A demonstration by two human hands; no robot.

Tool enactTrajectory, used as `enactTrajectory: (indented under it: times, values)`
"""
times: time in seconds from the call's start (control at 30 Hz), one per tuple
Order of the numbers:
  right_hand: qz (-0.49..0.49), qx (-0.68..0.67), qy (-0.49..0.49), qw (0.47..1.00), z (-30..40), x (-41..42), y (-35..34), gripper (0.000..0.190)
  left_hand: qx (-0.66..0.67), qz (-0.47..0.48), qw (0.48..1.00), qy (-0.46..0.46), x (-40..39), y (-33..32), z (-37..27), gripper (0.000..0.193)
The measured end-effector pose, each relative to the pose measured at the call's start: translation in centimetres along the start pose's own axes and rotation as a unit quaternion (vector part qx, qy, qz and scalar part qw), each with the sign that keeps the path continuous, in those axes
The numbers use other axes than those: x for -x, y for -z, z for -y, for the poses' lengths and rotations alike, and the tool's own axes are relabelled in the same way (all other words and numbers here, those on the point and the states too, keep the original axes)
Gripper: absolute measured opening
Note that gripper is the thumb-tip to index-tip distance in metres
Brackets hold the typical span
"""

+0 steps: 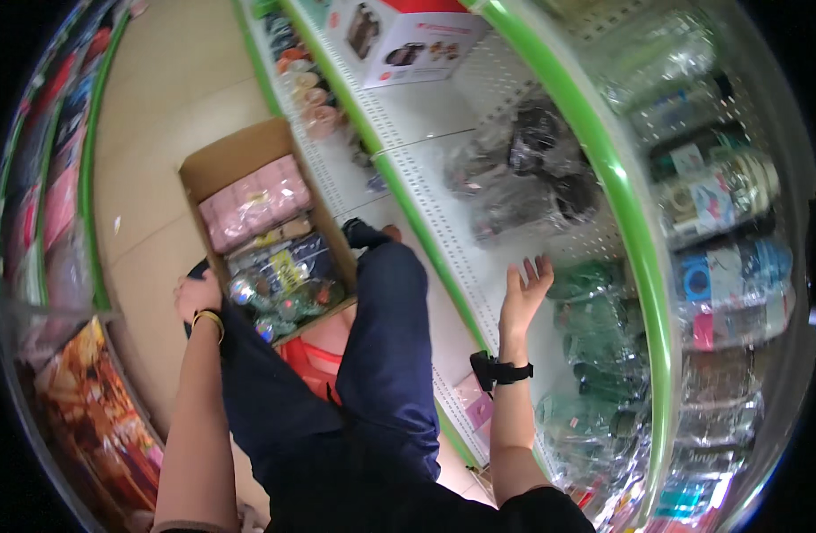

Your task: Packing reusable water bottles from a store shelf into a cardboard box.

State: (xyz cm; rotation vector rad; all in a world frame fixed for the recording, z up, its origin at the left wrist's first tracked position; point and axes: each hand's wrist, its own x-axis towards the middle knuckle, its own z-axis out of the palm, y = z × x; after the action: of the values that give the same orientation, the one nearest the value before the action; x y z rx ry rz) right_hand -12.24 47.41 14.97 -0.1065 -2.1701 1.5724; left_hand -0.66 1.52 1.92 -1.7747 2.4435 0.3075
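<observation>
My left hand rests on my left knee, beside an open cardboard box on the floor. Inside the box lie a pink plastic-wrapped pack, a dark plastic-wrapped pack with a yellow label and several clear wrapped items with shiny round parts. My right hand is raised over the white metal shelf, palm up, fingers apart and holding nothing. It is near green-tinted plastic-wrapped goods and below dark items in clear plastic bags.
An upper shelf with a green edge arches over the right side, holding wrapped bottles. A printed appliance box stands farther along the shelf. Rolled goods sit on the lower shelf. Another rack borders the aisle at left. Red plastic lies between my legs.
</observation>
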Motion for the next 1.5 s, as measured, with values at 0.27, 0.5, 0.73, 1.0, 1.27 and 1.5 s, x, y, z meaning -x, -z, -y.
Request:
enactTrajectory:
  times: [0.27,0.5,0.73,1.0,1.27,1.5]
  values:
    - [0.200,-0.169,0.116,0.958,10.4,5.5,-16.2,0.057,0.007,-0.018,0.999,0.043,0.0,-0.4,0.1,0.056]
    - [0.422,0.049,0.206,0.881,3.5,11.9,-26.4,0.062,0.017,-0.007,0.999,0.045,0.1,-0.3,-0.1,0.056]
    - [0.685,0.367,0.092,0.623,-4.5,18.7,-26.7,0.082,0.016,-0.018,0.998,0.050,-0.4,-1.1,0.0,0.053]
    - [0.689,0.489,-0.005,0.535,-8.9,19.6,-26.7,0.072,0.013,-0.023,0.999,0.048,-0.3,-0.9,0.0,0.051]
    - [0.625,0.527,0.026,0.575,-10.7,20.4,-26.5,0.039,0.007,0.001,0.998,0.055,-0.2,-0.5,-0.3,0.053]
    - [0.608,0.523,0.040,0.596,-10.6,20.7,-26.4,0.018,0.005,0.003,0.999,0.054,-0.2,-0.5,-0.4,0.054]
